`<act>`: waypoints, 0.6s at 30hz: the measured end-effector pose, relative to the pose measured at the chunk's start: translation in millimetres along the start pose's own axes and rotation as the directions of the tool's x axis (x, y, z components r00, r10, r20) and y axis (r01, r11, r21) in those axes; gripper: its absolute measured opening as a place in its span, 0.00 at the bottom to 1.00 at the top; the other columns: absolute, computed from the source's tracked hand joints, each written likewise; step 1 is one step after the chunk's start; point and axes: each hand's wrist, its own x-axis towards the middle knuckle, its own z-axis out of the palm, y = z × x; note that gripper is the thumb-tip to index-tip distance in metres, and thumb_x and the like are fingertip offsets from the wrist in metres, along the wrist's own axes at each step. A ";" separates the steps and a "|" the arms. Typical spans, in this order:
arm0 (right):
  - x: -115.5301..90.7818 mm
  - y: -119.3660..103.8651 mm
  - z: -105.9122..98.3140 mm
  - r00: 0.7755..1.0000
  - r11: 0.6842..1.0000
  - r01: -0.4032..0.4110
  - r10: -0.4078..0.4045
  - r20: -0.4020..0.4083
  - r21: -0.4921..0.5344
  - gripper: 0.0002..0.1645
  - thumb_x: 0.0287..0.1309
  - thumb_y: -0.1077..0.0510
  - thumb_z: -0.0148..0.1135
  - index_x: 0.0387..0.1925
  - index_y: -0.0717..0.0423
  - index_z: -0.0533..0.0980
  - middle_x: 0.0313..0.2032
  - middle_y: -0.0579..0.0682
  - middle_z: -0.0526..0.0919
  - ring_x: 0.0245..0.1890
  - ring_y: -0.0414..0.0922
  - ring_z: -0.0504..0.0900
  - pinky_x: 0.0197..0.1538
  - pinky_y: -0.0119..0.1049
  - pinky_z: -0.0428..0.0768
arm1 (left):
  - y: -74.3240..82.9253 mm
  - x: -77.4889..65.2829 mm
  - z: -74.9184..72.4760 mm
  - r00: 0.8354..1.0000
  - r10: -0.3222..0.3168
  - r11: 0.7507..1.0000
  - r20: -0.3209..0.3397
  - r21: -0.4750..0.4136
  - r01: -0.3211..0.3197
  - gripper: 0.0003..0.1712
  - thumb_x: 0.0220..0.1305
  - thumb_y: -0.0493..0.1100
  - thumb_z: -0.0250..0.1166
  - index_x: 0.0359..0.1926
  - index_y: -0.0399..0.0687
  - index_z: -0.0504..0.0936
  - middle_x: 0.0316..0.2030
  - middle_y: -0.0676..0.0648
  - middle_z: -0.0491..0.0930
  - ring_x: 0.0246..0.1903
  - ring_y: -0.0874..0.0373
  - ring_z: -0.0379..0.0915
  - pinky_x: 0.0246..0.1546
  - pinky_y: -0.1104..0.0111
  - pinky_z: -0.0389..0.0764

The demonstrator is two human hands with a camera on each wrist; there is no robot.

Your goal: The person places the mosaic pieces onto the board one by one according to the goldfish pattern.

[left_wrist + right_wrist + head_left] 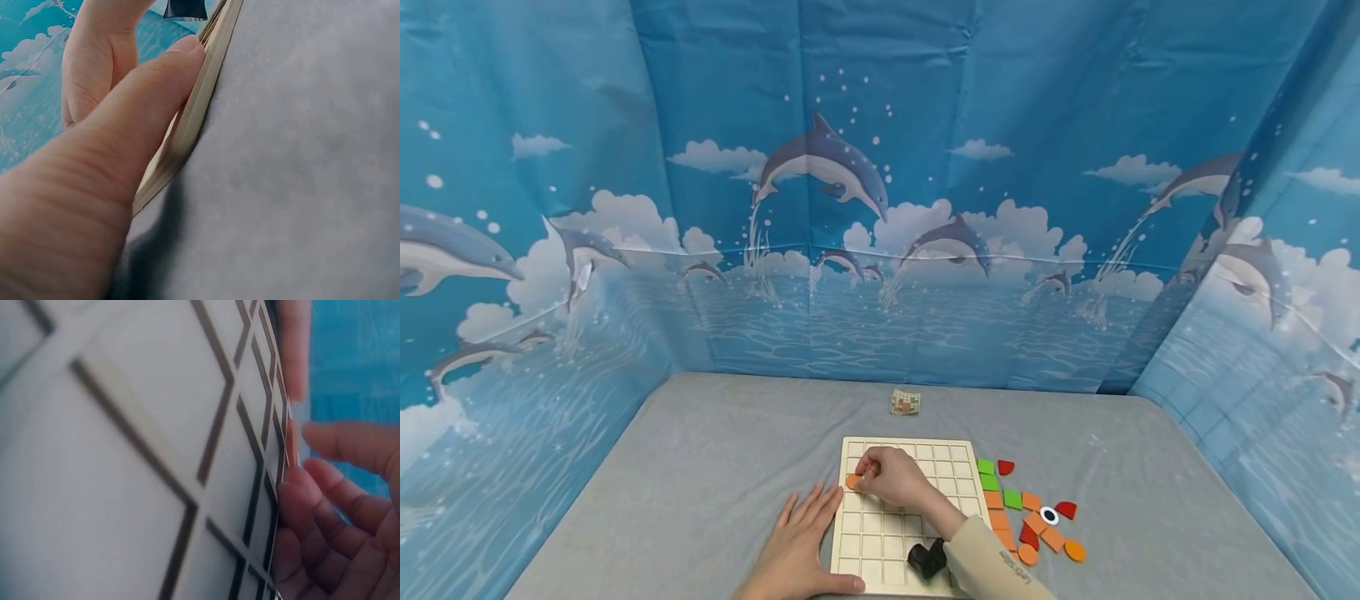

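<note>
A pale wooden grid board (pixel 892 522) lies on the grey cloth. My right hand (pixel 891 477) reaches over it, its curled fingers and thumb at an orange round-edged piece (pixel 852 482) in the left column near the back. In the right wrist view the orange piece (pixel 291 442) shows as a thin edge between thumb and fingertips. My left hand (pixel 801 542) lies spread along the board's left side, and its thumb reaches to the near left corner. In the left wrist view that thumb (pixel 156 78) rests against the board's side (pixel 200 106).
Right of the board lie loose flat pieces: green squares (pixel 1012 499), orange squares (pixel 1052 539), red quarter-rounds (pixel 1006 467), orange rounds (pixel 1075 551) and a black-and-white eye piece (pixel 1049 516). A small patterned card (pixel 905 402) lies behind the board. A dolphin curtain (pixel 880 317) surrounds the table.
</note>
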 end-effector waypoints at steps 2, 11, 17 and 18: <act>-1.9 2.1 -2.9 1.000 1.000 0.001 -0.001 0.030 0.023 0.06 0.53 0.58 0.69 0.31 0.55 0.79 0.20 0.42 0.74 0.19 0.37 0.69 0.25 0.32 0.69 | 0.2 0.1 0.1 1.000 -0.003 1.000 0.000 0.002 0.003 0.68 0.40 0.83 0.58 0.74 0.46 0.53 0.71 0.47 0.54 0.70 0.48 0.42 0.64 0.45 0.40; -19.7 13.1 -28.5 0.987 0.993 0.093 -0.101 0.123 0.071 0.06 0.61 0.54 0.62 0.36 0.52 0.80 0.26 0.41 0.76 0.25 0.38 0.73 0.31 0.33 0.73 | 1.2 0.0 0.5 1.000 -0.025 1.000 0.011 0.009 0.025 0.70 0.38 0.84 0.57 0.74 0.46 0.53 0.71 0.47 0.54 0.70 0.49 0.42 0.65 0.46 0.40; -36.1 20.9 -50.0 0.983 0.991 0.124 -0.131 0.125 0.057 0.08 0.64 0.54 0.60 0.38 0.53 0.80 0.29 0.40 0.77 0.27 0.38 0.74 0.32 0.33 0.74 | 3.4 0.6 -0.1 0.998 -0.051 0.999 0.030 0.003 0.051 0.71 0.37 0.85 0.57 0.74 0.46 0.53 0.71 0.48 0.54 0.71 0.49 0.41 0.65 0.46 0.40; -39.0 22.5 -53.5 0.984 0.990 0.130 -0.135 0.119 0.051 0.08 0.64 0.54 0.60 0.38 0.54 0.79 0.29 0.40 0.77 0.27 0.39 0.74 0.32 0.33 0.74 | 3.5 0.8 -0.1 0.998 -0.055 0.998 0.032 0.003 0.055 0.71 0.36 0.85 0.57 0.74 0.46 0.53 0.71 0.48 0.54 0.71 0.50 0.41 0.65 0.46 0.39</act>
